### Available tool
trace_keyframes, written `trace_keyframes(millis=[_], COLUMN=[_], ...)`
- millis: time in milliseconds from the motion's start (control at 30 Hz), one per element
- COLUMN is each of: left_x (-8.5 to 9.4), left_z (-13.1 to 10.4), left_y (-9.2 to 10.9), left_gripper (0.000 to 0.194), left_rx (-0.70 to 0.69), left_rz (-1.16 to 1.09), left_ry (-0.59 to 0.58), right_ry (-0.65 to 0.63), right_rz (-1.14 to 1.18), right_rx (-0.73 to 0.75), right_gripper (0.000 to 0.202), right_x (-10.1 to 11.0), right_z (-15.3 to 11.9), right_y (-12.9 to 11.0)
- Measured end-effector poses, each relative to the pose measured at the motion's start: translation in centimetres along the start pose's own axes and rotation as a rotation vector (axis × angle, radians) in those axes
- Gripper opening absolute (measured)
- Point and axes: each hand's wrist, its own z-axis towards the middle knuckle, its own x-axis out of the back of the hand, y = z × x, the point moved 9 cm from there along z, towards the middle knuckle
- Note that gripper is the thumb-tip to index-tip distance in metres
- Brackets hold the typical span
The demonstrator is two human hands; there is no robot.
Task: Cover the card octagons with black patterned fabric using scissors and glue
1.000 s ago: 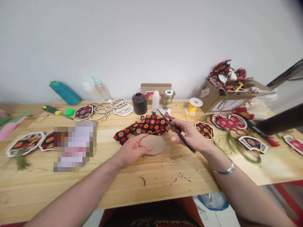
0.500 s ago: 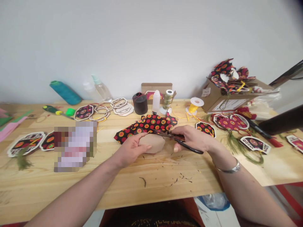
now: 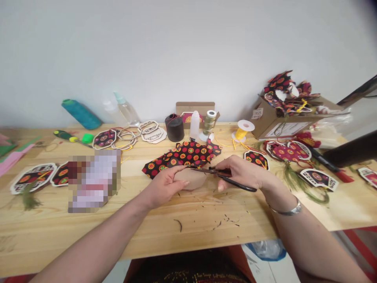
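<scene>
Left hand (image 3: 166,184) pinching flat beige rounded card (image 3: 193,180); right hand (image 3: 242,173) wrapped round black-handled metal scissors (image 3: 240,184), blades at card's far edge.

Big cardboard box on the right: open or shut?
Open: patterned fabric pieces stick up out of the cardboard box, above its rim.

Small white label (image 3: 257,113) on the cardboard box (image 3: 260,129), right rear, is showing "3025". Larger white label (image 3: 284,131), same box, is bearing print too small to read.
</scene>
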Motion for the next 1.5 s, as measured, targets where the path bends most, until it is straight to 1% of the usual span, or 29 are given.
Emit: trace_keyframes(millis=[133, 300, 400, 533, 667, 800, 867, 1000, 1133, 1300, 1500], left_x=[-0.1, 0.1, -0.2, -0.2, -0.1, -0.2, -0.2, -0.4, -0.8, -1.0, -1.0], left_z=[0.0, -0.1, -0.1, -0.1, -0.1, -0.1, -0.1, -0.2, -0.3, -0.4, -0.4], left_y=[0.0, -0.1, 0.1, 0.5, 0.0, -0.6, -0.6, -0.3, 0.0, 0.1, 0.1], left_gripper=[0.037, 0.035, 0.034, 0.033, 0.034, 0.034, 0.032, 0.031, 0.028, 0.026, 0.024], left_rx=[-0.006, 0.022, 0.026, -0.015, -0.017, -0.004, 0.0, 0.006, -0.006, -0.014, -0.007], left_rz=[0.002, 0.006, -0.023, -0.04, -0.032, -0.048, -0.05, -0.056, -0.069, -0.134, -0.13], left_ry=[-0.014, 0.013, 0.004, -0.006, -0.028, -0.06, -0.064, -0.067, -0.096, -0.113, -0.118], right_ry=[0.018, 0.041, 0.079, 0.122, 0.142, 0.113, 0.095, 0.031, -0.044, -0.02, -0.019], right_rz=[0.027, 0.002, -0.025, -0.045, -0.087, -0.177, -0.232, -0.284, -0.311, -0.305, -0.317], right_rx=[0.016, -0.07, -0.075, -0.08, -0.095, -0.123, -0.106, -0.056, -0.096, -0.042, -0.007], right_gripper=[0.044, 0.041, 0.039, 0.043, 0.046, 0.039, 0.037, 0.044, 0.046, 0.045, 0.043], right_x=[0.2, 0.4, 0.7, 1.0, 1.3, 1.8, 2.1, 2.2, 1.7, 1.3, 0.8], right_z=[-0.1, -0.2, -0.3, -0.4, -0.5, -0.4, -0.3, -0.2, -0.2, -0.2, -0.2], right_y=[-0.3, 0.4, 0.2, -0.2, -0.4, -0.5, -0.8, -1.3, -0.8, -1.0, -1.3])
